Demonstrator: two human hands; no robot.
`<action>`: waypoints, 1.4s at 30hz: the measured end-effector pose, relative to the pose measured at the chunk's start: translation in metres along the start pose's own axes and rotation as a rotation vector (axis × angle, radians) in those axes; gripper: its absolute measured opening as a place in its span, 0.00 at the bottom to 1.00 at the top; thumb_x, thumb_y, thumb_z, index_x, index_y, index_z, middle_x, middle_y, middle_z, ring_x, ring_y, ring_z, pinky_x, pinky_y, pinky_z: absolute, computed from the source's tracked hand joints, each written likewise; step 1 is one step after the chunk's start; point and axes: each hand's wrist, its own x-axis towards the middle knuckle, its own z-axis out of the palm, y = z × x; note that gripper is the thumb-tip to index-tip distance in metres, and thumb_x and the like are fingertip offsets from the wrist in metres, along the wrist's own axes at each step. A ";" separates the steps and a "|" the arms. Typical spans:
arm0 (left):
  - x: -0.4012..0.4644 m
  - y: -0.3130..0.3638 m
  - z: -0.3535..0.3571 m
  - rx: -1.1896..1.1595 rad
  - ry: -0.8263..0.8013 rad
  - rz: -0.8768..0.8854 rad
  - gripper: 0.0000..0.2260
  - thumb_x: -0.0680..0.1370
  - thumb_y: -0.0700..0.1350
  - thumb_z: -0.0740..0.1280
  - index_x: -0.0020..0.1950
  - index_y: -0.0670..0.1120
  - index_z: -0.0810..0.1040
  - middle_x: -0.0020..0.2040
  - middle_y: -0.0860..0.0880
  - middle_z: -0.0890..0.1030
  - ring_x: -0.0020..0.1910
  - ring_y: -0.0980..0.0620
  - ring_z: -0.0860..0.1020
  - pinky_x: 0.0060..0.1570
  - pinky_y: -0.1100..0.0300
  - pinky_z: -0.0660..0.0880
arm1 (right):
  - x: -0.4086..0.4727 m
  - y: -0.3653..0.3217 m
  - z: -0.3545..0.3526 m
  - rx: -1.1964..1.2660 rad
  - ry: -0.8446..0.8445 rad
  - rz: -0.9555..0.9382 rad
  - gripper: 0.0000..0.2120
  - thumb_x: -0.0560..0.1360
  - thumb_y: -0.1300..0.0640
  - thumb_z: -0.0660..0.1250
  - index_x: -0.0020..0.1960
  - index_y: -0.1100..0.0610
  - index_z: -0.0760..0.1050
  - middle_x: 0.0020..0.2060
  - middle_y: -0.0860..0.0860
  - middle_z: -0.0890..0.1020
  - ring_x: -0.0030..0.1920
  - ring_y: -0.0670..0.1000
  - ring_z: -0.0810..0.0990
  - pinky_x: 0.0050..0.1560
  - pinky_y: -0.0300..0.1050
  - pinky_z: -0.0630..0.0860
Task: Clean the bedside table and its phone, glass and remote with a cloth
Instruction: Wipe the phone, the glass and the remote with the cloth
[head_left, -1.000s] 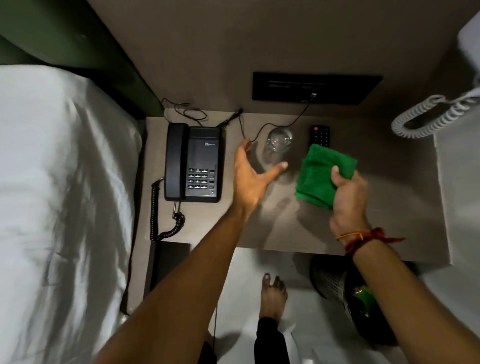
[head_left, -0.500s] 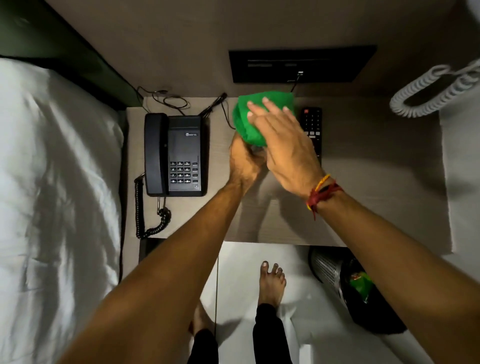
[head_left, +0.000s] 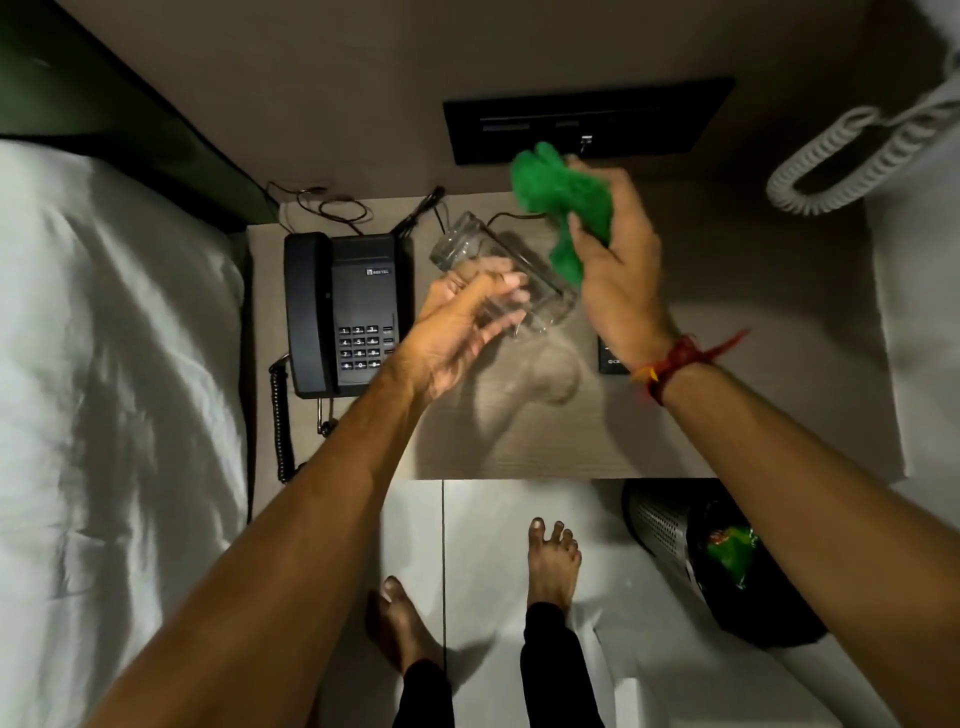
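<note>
My left hand holds a clear glass tilted on its side above the bedside table. The glass's base points toward the wall and its mouth toward my right hand. My right hand grips a bunched green cloth just right of the glass, lifted off it. A black desk phone with its handset lies on the table's left part. Of the black remote, only the near end shows, under my right wrist.
A white bed lies to the left. A black socket panel sits on the wall, with thin cables behind the phone. A metal waste bin stands on the floor at right, my bare feet near it. A white coiled cord hangs at top right.
My left hand reached for the glass and lifted it; the cloth covered it half a second ago. Now the glass is tilted sideways and my right hand has pulled the cloth off to the right.
</note>
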 end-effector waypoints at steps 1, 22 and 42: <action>-0.003 -0.001 0.005 0.034 -0.016 -0.001 0.06 0.79 0.35 0.69 0.54 0.44 0.81 0.54 0.43 0.84 0.54 0.47 0.82 0.65 0.48 0.78 | 0.000 -0.005 0.006 -0.048 -0.079 -0.044 0.21 0.80 0.68 0.62 0.72 0.60 0.70 0.72 0.56 0.76 0.70 0.50 0.75 0.62 0.23 0.71; -0.006 -0.006 0.028 -0.032 0.147 0.224 0.11 0.74 0.29 0.70 0.52 0.42 0.81 0.50 0.44 0.83 0.47 0.51 0.81 0.47 0.58 0.80 | -0.041 0.009 0.018 0.916 0.189 0.742 0.19 0.86 0.61 0.55 0.76 0.63 0.66 0.64 0.61 0.77 0.62 0.61 0.77 0.69 0.68 0.72; 0.006 -0.074 0.041 0.201 0.772 0.033 0.04 0.79 0.34 0.66 0.54 0.38 0.76 0.54 0.36 0.80 0.46 0.42 0.80 0.43 0.57 0.83 | -0.032 0.091 -0.084 0.225 0.474 0.456 0.18 0.80 0.58 0.63 0.70 0.54 0.72 0.56 0.52 0.82 0.55 0.54 0.82 0.63 0.60 0.79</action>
